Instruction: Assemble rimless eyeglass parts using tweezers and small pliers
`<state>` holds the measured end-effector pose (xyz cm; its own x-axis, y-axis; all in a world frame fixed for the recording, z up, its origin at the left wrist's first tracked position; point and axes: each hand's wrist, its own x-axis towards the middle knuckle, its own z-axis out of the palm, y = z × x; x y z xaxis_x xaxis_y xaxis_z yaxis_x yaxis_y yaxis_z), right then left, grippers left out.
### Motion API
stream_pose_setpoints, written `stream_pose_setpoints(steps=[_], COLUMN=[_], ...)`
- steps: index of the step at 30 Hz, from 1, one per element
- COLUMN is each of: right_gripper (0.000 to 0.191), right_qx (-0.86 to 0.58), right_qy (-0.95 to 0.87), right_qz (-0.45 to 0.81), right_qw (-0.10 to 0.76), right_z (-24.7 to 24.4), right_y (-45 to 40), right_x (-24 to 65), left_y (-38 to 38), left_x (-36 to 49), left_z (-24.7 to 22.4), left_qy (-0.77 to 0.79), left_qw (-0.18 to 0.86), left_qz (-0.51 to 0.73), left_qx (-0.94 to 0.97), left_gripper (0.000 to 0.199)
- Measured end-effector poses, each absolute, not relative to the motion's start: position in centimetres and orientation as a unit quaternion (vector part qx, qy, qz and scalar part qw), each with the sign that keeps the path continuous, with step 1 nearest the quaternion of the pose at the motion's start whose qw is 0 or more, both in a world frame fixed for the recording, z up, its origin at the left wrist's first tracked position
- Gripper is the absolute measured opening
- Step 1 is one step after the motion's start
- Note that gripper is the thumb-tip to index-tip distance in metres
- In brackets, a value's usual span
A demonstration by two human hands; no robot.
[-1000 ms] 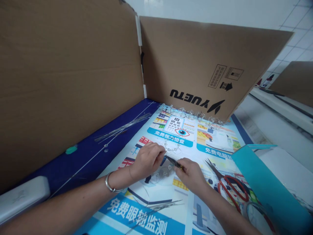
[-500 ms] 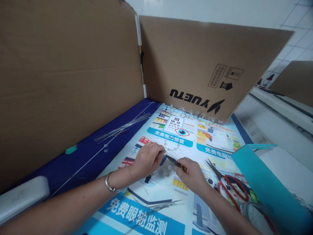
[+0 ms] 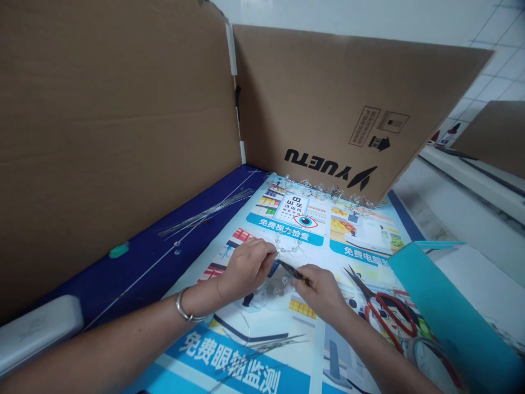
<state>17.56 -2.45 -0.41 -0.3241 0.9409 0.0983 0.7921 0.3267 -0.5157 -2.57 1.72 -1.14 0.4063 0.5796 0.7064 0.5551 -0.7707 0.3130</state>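
Note:
My left hand (image 3: 250, 266) is closed in a pinch at one end of a clear-beaded wire loop (image 3: 293, 250), which spreads away above the fingertips. My right hand (image 3: 322, 293) is wrapped round dark-tipped needle-nose pliers (image 3: 293, 270). Their jaws point left, close to the left fingertips; whether they bite on the wire is too small to tell. Below the hands sits a clear shallow dish (image 3: 262, 300) with clear beads (image 3: 284, 281) by it. Loose wires (image 3: 274, 346) lie nearer to me on the printed poster (image 3: 254, 377).
Scissors (image 3: 391, 314) with red handles and a tape roll (image 3: 430, 358) lie at right, beside a teal folder (image 3: 455, 317). Cardboard walls (image 3: 123, 120) rise left and behind. Finished-looking beaded pieces (image 3: 334, 192) line the back; straight wires (image 3: 205, 212) and a white case (image 3: 45, 331) are left.
Almost nothing differs. The pliers' tips have shifted very slightly left, and my left hand stays in its pinch.

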Motion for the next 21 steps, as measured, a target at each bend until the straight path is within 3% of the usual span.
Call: stream_pose_setpoints(steps=[10,15,21], right_gripper=[0.017,0.013,0.010], right_qx=[-0.562,-0.569,-0.553], right_qy=[-0.781,-0.769,-0.786], right_qz=[0.185,0.182,0.170], right_qw=[0.200,0.227,0.215], right_z=[-0.7,-1.1,-1.0], right_y=[-2.3,-2.1,-2.0], right_x=[17.5,17.7,17.6], left_y=[1.6,2.6,4.4], left_x=[-2.7,-2.8,-3.0], left_z=[-0.6,0.1,-0.8], left_qy=[0.381,0.467,0.421], left_qw=[0.081,0.264,0.475], left_qz=[0.426,0.488,0.564], left_qx=[0.816,0.689,0.528], left_gripper=[0.006,0.013,0.018])
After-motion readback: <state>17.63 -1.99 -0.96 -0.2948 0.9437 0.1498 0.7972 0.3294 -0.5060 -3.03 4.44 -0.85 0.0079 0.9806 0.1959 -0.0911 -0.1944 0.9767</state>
